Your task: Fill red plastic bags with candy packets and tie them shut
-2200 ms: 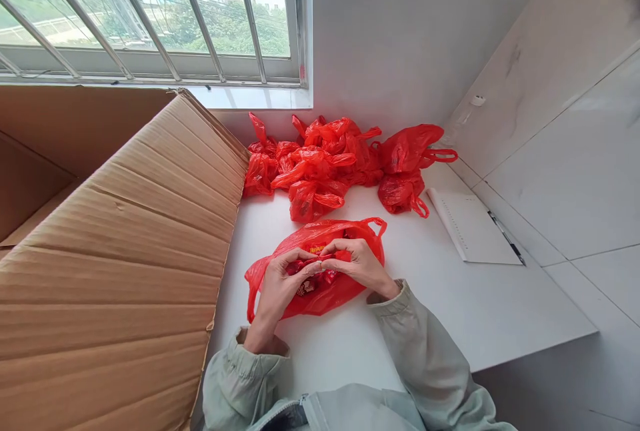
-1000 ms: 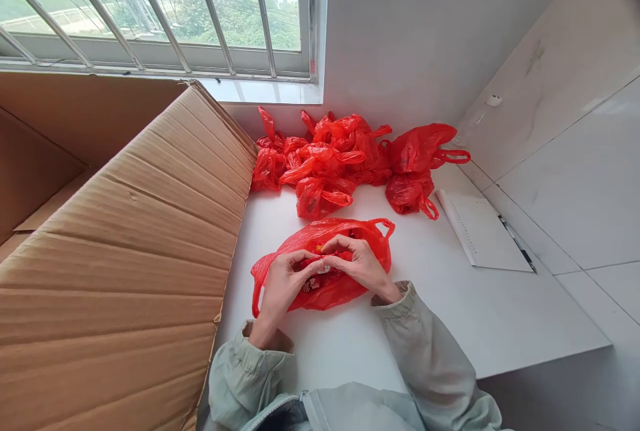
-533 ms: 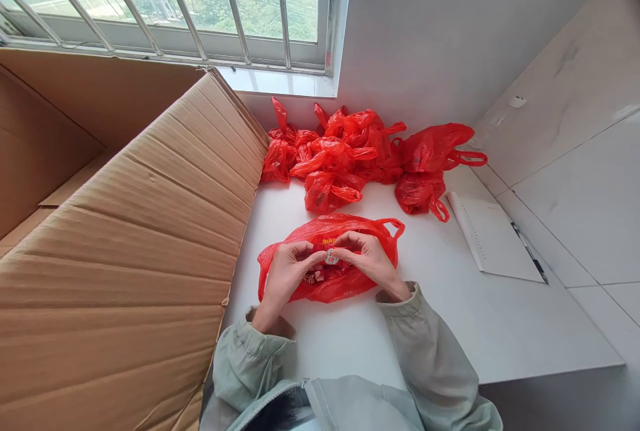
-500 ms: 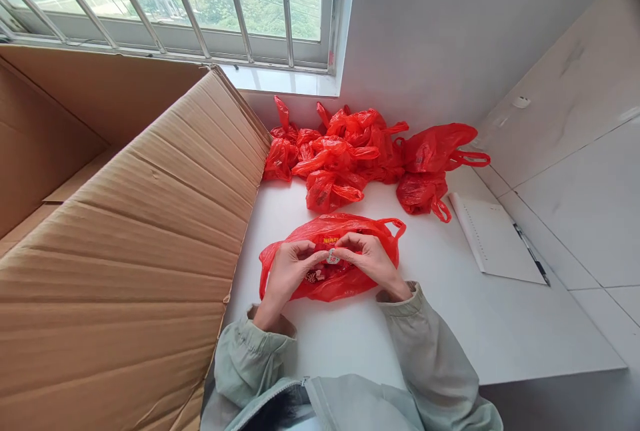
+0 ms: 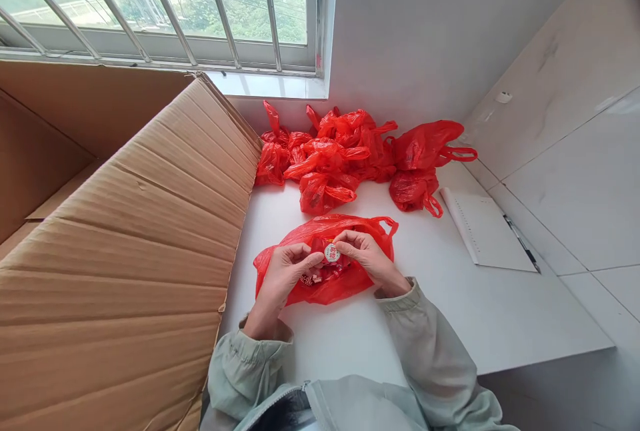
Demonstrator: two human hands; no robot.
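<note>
A red plastic bag lies spread on the white table in front of me, with one handle loop at its upper right. Above it, a small red packet with a round white label is held between my two hands. My left hand pinches the packet's left side between thumb and fingers. On the right side, my right hand pinches it the same way. Other dark red wrapped pieces show under the packet, partly hidden by my hands.
Several knotted red bags are heaped along the back wall. A large open cardboard box stands at the left, against the table. To the right lie a notebook and a black pen. A barred window is behind.
The round white label now shows in full between my fingertips, where it was partly covered before. My hands have moved slightly apart. The whole view has shifted a little.
</note>
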